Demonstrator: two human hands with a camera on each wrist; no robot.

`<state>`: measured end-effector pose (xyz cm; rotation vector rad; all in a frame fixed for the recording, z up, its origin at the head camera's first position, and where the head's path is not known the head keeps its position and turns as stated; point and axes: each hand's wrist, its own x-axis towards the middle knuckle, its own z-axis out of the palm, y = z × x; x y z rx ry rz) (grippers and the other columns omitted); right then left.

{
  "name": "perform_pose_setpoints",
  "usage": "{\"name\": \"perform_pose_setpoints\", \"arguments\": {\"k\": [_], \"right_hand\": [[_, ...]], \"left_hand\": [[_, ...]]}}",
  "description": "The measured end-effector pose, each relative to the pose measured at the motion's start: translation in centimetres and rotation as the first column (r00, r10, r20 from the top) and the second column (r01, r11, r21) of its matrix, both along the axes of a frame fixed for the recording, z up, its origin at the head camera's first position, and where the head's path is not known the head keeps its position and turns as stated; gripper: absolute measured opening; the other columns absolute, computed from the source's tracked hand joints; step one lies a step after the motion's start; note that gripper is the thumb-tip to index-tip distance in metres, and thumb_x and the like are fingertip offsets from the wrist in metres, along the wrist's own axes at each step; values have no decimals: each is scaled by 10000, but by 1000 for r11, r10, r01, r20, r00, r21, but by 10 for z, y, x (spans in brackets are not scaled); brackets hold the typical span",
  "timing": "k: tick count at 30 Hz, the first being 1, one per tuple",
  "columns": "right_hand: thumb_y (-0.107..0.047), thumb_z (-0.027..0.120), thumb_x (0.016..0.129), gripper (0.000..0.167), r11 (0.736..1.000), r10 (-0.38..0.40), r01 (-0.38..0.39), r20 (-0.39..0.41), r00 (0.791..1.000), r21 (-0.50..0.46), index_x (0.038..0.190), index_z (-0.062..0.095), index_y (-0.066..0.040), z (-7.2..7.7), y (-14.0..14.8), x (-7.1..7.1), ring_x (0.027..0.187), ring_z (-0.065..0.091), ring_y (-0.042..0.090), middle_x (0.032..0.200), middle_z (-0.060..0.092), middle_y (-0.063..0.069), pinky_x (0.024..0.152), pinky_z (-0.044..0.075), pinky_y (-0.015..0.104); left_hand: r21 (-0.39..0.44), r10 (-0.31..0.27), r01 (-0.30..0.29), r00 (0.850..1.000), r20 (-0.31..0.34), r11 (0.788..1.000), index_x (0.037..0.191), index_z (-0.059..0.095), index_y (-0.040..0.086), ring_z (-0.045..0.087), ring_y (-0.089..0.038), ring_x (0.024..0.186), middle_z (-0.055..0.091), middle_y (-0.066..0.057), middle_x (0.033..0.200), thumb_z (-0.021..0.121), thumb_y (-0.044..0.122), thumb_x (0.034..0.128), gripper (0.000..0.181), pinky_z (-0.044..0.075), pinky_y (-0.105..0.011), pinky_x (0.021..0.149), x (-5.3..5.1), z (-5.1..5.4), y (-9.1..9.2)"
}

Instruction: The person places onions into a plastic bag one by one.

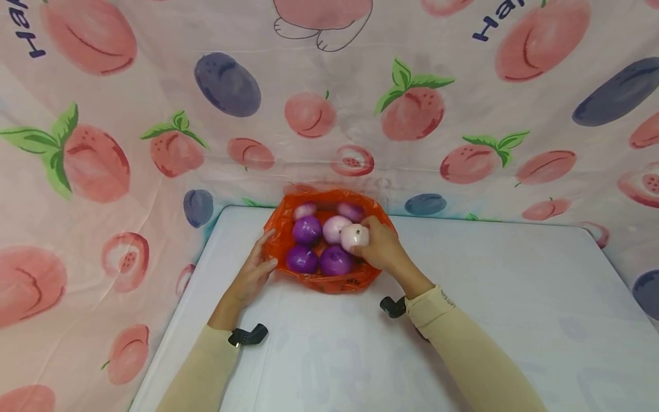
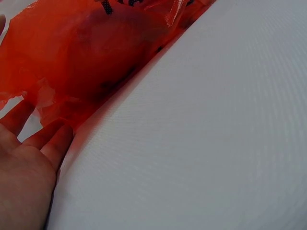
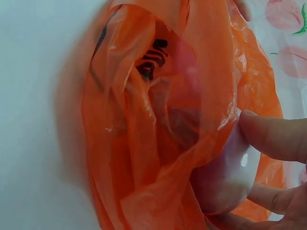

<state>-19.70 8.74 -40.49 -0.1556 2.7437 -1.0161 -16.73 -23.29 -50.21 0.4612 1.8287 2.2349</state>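
Observation:
An orange-red plastic bag (image 1: 334,284) stands wide-mouthed on the table, with several purple onions (image 1: 307,230) inside it. At the bag's right side my right hand (image 1: 385,247) grips a pale, whitish-purple onion (image 1: 354,237) between thumb and fingers. The right wrist view shows this onion (image 3: 230,179) partly behind the bag's crumpled wall, the thumb (image 3: 276,136) on its upper side. My left hand (image 1: 253,269) touches the bag's left side with fingers spread and fairly straight; in the left wrist view the fingertips (image 2: 60,136) meet the plastic (image 2: 96,62).
A white-covered table (image 1: 494,297) lies beneath the bag and extends to the right. Behind it hangs a fruit-print cloth (image 1: 309,74), which also covers the left side. A small black device (image 1: 249,335) sits at the left wrist, another (image 1: 393,307) at the right.

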Motion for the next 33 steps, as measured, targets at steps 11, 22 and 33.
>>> {"name": "perform_pose_setpoints", "arguments": {"k": [11,22,33], "right_hand": [[-248,792,880,579,998,-4,2,34,999,57,1302,466,-23,-2,4,-1,1216,577,387,1271,627,209,1052,503,542],[-244,796,882,564,995,3,-1,-22,1000,101,1282,492,14,-7,4,1,1217,556,402,1248,630,236,1044,489,541],[-293,791,888,578,997,39,-34,-65,997,76,1324,552,2,-16,10,-3,1264,518,380,1287,633,202,1091,445,547]], "left_hand": [[-17,11,-10,1000,10,1000,1628,182,227,247,-276,1524,113,-91,1696,491,62,1018,703,403,-167,1127,0,0,0],[1,-6,6,1000,-3,1000,1630,182,222,321,-162,1472,116,-107,1693,485,61,1022,699,401,-173,1133,-2,-3,-1],[-13,5,-5,1000,-4,1000,1629,188,229,295,-215,1499,109,-89,1698,496,69,1023,698,411,-176,1126,-1,0,0]]}}
